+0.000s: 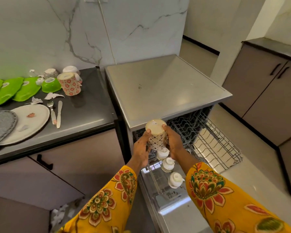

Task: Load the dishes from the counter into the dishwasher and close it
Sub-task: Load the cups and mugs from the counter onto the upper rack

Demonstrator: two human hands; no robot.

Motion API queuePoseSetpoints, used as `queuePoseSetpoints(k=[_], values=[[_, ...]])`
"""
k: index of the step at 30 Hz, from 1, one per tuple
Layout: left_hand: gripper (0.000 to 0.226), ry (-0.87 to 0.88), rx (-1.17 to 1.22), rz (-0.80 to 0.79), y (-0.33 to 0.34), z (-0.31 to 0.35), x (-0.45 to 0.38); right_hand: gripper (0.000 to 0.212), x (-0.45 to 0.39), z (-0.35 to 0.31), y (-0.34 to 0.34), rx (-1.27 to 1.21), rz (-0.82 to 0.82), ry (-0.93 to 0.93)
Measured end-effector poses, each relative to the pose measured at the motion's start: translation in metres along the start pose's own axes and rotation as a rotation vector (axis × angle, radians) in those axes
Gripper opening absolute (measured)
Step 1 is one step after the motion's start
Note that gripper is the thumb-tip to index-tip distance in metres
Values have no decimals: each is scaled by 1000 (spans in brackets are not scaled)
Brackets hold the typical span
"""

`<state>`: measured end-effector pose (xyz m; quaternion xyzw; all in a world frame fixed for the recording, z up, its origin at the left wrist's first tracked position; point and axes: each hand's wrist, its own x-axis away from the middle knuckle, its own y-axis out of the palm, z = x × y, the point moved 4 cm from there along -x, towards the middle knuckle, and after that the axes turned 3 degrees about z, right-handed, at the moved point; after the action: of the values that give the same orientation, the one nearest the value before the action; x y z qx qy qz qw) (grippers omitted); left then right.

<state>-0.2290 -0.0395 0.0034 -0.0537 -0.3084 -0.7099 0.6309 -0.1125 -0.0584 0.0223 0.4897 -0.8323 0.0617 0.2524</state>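
Standing open beside the table (84,115), the dishwasher (166,91) is seen with its door dropped flat and a wire rack (213,145) drawn out over it, presumably so that items can be lowered in from above. On the dark table, well apart from the machine, the unloaded dishes are grouped: a large white plate (32,121) partly covered by a grey mat (0,126), three green leaf-shaped plates (12,91) overlapped in a row, a green bowl (51,84) turned upside down, a tall floral cup (70,84) also inverted, and two smaller cups (60,72) behind it. A fork (52,111) and a knife (59,113) are laid just beside the white plate, and torn scraps of paper (45,96) are scattered between the pieces. Over the rack's left side a tall patterned cup (156,137) is held base-up, clasped from both sides: the left hand (142,148) is curled against its left wall and the right hand (173,143) against its right, each with fingertips at the base rim. The inverted hold is judged deliberate, so that wash water drains out. Two hands are probably used to steer the cup down between the tines without knocking its neighbours. Directly below and toward the camera, three small white cups (168,163) are already seated mouth-down in a line along the same row, and the tall cup appears to be aimed at the slot behind them. Loading is judged to be at an early stage, most pieces being unloaded.
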Motion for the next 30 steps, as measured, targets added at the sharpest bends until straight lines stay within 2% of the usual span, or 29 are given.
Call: queuePoseSetpoints(k=[1, 3, 8, 12, 15, 20, 24, 30], values=[[35, -20, -5, 5, 7, -7, -1, 28, -2, 0, -10, 15, 6, 6], [32, -56, -11, 6, 21, -19, -2, 21, -6, 0, -31, 11, 29, 29], [36, -110, -2, 37, 51, -46, -5, 33, -18, 7, -72, 8, 56, 84], [41, -151, -45, 33, 63, -65, -16, 23, -31, 14, -92, -42, 41, 117], [31, -171, -78, 39, 70, -74, -26, 31, -44, 21, -103, -68, 11, 129], [14, -211, -87, 62, 78, -83, -50, 16, -70, 29, -114, -50, 3, 178], [2, -248, -55, 74, 85, -87, -81, 16, -95, 23, -118, -35, 12, 188], [12, -332, -81, 72, 100, -105, -138, 35, -148, 38, -124, 8, 143, 193]])
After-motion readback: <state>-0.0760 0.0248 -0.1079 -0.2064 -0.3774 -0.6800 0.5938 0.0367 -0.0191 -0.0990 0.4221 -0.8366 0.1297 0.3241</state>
